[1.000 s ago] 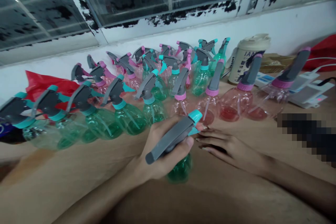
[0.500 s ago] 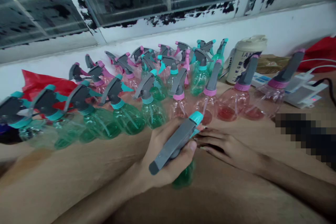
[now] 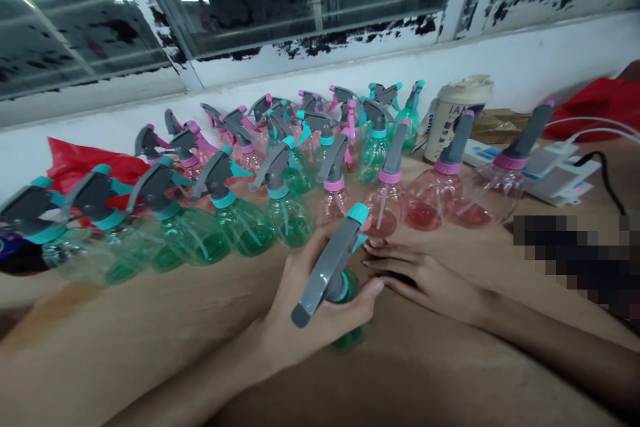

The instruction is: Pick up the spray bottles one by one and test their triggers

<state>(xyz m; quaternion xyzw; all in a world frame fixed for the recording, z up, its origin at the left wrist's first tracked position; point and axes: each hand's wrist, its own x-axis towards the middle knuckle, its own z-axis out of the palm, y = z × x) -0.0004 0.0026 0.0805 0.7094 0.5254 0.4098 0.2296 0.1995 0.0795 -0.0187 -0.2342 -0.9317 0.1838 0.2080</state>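
Observation:
My left hand (image 3: 305, 300) is wrapped around the neck of a green spray bottle (image 3: 350, 340) with a grey and teal trigger head, in the middle of the table. Its thumb stretches to the right, so the teal collar shows. The bottle's lower part is partly hidden by the hand. To the right, my right hand (image 3: 425, 277) lies palm down on the table, fingers extended and holding nothing. Just beyond the hands is a front row of green spray bottles (image 3: 245, 227) and pink spray bottles (image 3: 425, 203).
More spray bottles crowd behind, near the white wall (image 3: 545, 47) under the windows. A paper coffee cup (image 3: 457, 117) and white power adapters (image 3: 560, 177) with cables stand at right. Red plastic bags (image 3: 80, 160) lie at left and far right. A blurred dark patch covers the right edge.
My left thumb has moved away from the trigger head, uncovering the teal collar. The head of the held bottle has turned slightly more upright. My right hand stays on the table.

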